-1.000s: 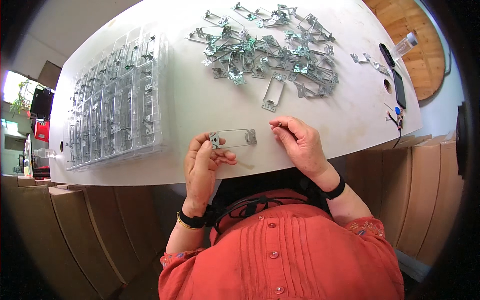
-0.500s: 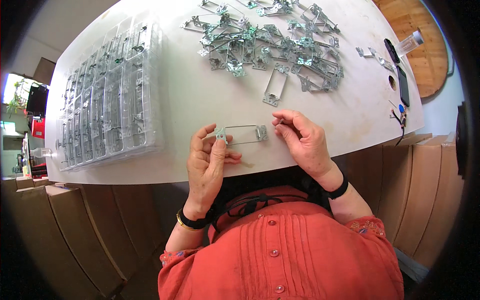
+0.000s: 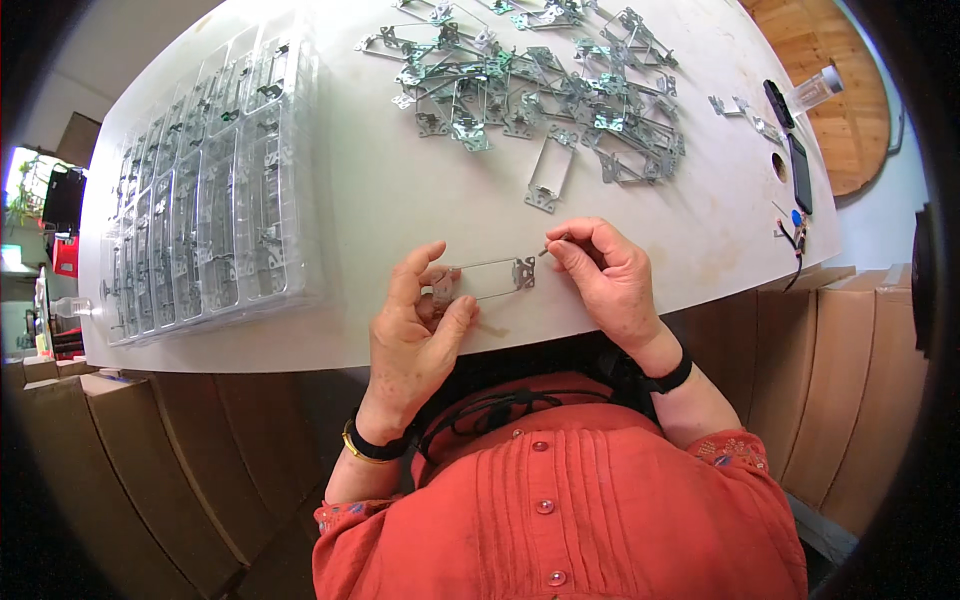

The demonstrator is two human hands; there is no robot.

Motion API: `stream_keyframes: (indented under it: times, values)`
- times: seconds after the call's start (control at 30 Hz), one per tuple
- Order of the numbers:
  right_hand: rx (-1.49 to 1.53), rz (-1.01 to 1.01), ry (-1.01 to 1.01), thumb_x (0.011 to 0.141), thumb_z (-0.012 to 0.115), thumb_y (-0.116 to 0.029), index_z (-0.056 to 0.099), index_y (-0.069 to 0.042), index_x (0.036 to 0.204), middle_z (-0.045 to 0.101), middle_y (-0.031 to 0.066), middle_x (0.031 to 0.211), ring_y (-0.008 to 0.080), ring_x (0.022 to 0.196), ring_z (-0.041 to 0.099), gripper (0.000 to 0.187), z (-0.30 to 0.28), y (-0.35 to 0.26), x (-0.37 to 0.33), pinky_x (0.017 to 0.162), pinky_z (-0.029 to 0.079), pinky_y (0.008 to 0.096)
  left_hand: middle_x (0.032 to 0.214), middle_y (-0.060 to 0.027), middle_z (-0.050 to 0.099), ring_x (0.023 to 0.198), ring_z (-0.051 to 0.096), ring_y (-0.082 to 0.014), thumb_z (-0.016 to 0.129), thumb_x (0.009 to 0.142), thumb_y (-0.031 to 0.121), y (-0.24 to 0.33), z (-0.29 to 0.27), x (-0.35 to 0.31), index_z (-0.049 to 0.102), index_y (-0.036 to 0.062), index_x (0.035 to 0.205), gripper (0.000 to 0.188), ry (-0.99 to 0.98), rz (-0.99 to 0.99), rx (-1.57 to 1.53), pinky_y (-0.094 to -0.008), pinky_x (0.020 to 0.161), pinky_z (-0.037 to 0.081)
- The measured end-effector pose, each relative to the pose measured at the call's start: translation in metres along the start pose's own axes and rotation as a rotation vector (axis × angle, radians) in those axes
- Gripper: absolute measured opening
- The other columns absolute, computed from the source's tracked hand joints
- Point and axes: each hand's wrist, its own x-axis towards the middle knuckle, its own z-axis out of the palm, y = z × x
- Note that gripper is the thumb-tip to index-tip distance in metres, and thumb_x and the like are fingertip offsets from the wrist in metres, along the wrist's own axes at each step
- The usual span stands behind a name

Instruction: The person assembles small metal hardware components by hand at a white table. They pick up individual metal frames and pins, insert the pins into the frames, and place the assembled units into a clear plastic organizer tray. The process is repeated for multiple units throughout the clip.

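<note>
My left hand (image 3: 412, 325) grips one end plate of a metal wire-frame bracket (image 3: 497, 294), two thin parallel wires joining a plate at each end. The thumb lies below that plate and the fingers rise behind and above it. The bracket's far end points toward my right hand (image 3: 603, 275), which is closed in a pinch. A small, thin metal pin (image 3: 545, 251) pokes out from its fingertips, a short gap from the bracket's end plate. Just beyond the hands, a single similar bracket (image 3: 552, 172) lies apart on the white table.
A heap of brackets (image 3: 540, 90) covers the far middle. At left sits a clear plastic compartment tray (image 3: 305, 220) filled with brackets. Along the right edge are loose metal parts (image 3: 745, 112), a black phone-like object (image 3: 800, 172), a clear bottle (image 3: 812, 90) and small wires (image 3: 792, 235).
The left hand has tilted the bracket, its near plate turned, and the thumb and fingers have shifted around it. The right hand stays nearly in place, its pin now showing more clearly.
</note>
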Motion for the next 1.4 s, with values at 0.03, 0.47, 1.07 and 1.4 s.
stream_keyframes:
  times: [0.03,0.47,1.07,1.4]
  values:
    - [-0.005,-0.001,-0.003,0.103,0.075,-0.005,0.075,-0.003,0.112,0.076,0.0011,0.094,0.0074,0.083,0.069,0.009,0.001,0.0,0.0,0.076,0.056,0.0249,0.132,-0.0158,0.068,0.101,0.076,-0.0182,0.066,0.103,-0.006,-0.001,-0.001,0.0,0.044,0.0026,0.159,0.061,0.0,0.01,-0.008,-0.0307,0.09,0.064]
    - [-0.009,-0.015,0.013,0.106,0.074,-0.009,0.07,-0.004,0.111,0.07,-0.0017,0.086,0.0056,0.077,0.064,0.008,0.004,-0.002,-0.002,0.071,0.053,0.0244,0.117,-0.0147,0.077,0.087,0.074,-0.0115,0.07,0.103,-0.001,-0.004,-0.006,0.005,0.053,-0.0008,0.152,0.052,0.025,-0.013,0.089,-0.0272,0.079,0.061]
    - [-0.17,-0.174,0.004,0.103,0.074,-0.005,0.07,-0.005,0.111,0.07,0.0053,0.086,0.0129,0.073,0.065,0.009,0.013,0.002,0.001,0.067,0.054,0.0284,0.11,-0.0061,0.073,0.08,0.067,-0.0074,0.073,0.102,-0.001,-0.016,-0.006,0.007,0.056,-0.0003,0.152,0.052,0.051,0.02,0.02,-0.0237,0.07,0.057]
    - [-0.217,-0.19,-0.007,0.102,0.075,-0.004,0.069,-0.005,0.11,0.07,0.0077,0.088,0.0172,0.074,0.066,0.01,0.013,-0.002,0.002,0.068,0.054,0.0305,0.108,-0.0055,0.073,0.08,0.067,-0.0072,0.073,0.102,0.0,-0.016,-0.007,0.008,0.056,-0.0005,0.151,0.052,0.047,0.021,0.027,-0.0234,0.07,0.058]
